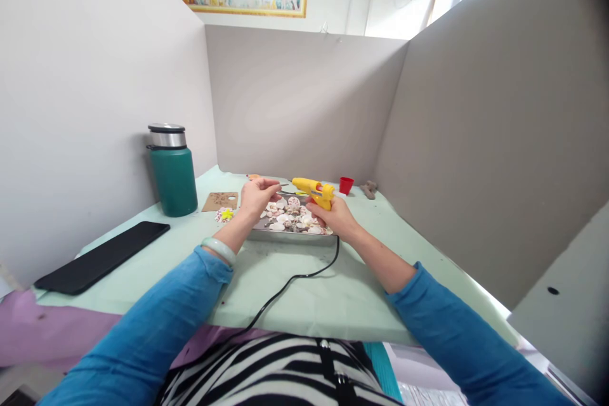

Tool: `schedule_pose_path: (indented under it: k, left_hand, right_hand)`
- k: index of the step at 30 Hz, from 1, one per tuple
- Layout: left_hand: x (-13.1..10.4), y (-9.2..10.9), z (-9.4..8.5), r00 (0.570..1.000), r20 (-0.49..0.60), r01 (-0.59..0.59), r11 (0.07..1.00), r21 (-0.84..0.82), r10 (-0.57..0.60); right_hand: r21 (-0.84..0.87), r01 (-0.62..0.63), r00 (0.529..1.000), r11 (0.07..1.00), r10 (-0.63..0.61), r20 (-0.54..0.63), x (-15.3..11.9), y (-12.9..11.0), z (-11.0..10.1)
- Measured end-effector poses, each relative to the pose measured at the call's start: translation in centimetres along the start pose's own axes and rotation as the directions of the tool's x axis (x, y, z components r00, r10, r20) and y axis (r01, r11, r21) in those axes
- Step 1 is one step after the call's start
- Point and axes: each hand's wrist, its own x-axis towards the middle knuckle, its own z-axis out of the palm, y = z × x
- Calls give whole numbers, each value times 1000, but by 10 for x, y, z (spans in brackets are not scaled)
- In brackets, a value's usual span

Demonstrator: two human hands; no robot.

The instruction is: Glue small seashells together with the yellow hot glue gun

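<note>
My right hand (pixel 335 214) is wrapped round the handle of a yellow glue gun (pixel 311 189), its nozzle pointing left toward my other hand. My left hand (pixel 259 195) is pinched at the fingertips over the left side of a metal tray (pixel 290 236); a small dark, thin piece shows at the fingertips, too small to name. Pale shells (pixel 285 219) fill much of the tray below both hands. A black cord (pixel 295 277) runs from near the gun down across the table toward my lap.
A green bottle (pixel 174 181) and a long black flat case (pixel 104 257) stand and lie at the left. Near the tray are a brown card (pixel 221 201) and a yellow flower piece (pixel 227 214). Behind the gun sits a red cup (pixel 346 185). Grey panels (pixel 304 95) enclose the table.
</note>
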Motion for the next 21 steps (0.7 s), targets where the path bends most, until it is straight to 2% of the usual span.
schedule_pose_path:
  k: [8,15,21]
  left_hand:
    - [3,-3,0,998,-5,-65,998,-1,65]
    - [7,-12,-1,990,8,-140,987,81,140]
    - [6,-11,-1,987,13,-163,980,110,163]
  right_hand:
    - [-64,-18,1000,998,18,-3,0,3,0]
    - [-58,-15,1000,998,15,-2,-2,1,2]
    - [-77,-10,1000,997,12,18,-3,-1,4]
